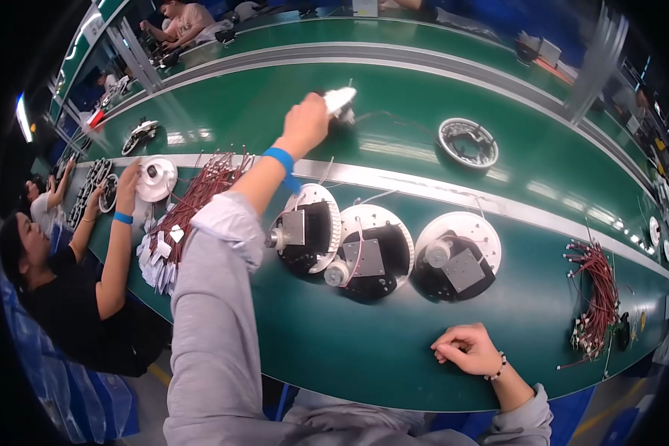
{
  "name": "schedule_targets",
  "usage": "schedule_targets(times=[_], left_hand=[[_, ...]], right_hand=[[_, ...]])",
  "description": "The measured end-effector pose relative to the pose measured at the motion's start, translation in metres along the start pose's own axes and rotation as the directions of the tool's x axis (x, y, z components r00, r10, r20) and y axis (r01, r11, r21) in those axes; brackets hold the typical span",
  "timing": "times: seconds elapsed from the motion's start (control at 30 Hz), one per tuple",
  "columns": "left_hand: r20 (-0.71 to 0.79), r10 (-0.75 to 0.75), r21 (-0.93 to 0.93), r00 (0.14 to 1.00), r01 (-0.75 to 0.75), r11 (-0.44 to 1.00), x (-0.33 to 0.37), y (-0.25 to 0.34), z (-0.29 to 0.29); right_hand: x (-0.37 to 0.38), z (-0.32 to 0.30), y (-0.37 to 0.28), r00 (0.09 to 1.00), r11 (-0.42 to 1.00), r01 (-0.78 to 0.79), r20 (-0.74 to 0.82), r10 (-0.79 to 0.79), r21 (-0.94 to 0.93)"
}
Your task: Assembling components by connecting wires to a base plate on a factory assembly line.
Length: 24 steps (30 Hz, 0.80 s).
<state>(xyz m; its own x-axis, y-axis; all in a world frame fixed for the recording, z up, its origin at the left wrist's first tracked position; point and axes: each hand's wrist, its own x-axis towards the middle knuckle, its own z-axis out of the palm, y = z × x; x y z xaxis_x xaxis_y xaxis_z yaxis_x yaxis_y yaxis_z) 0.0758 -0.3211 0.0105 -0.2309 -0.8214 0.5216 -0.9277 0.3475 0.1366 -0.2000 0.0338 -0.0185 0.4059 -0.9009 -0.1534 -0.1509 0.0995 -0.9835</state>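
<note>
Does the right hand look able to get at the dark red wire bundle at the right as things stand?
Probably yes: the right hand is loosely curled with nothing visible in it, and no object shows between it and the wire bundle.

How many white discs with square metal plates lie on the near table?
3, in a central row: the left disc, the middle disc and the right disc. More may be hidden.

- Round white part: gripped at its edge by the left hand, tilted, blurred, above the green belt
- Left assembly: white disc under a black plate carrying a grey metal square and a silvery cylinder
- Middle assembly: same build, lying on the green bench
- Right assembly: same build, just beside the middle one
</note>
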Motion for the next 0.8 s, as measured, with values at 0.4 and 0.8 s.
schedule_targets(times=[0.4, 0.8], left_hand=[[0.222, 0.188, -0.975, 0.957, 0.219, 0.038, -0.121, 0.117, -0.202], [0.516, 0.392, -0.753, 0.762, 0.622, -0.217, -0.283, 0.180, -0.147]], right_hand=[[0.014, 0.004, -0.057, 0.894, 0.928, 0.372, -0.276, -0.354, 0.017], [-0.016, 0.021, -0.070, 0.762, 0.788, 0.488, -0.257, -0.595, -0.375]])
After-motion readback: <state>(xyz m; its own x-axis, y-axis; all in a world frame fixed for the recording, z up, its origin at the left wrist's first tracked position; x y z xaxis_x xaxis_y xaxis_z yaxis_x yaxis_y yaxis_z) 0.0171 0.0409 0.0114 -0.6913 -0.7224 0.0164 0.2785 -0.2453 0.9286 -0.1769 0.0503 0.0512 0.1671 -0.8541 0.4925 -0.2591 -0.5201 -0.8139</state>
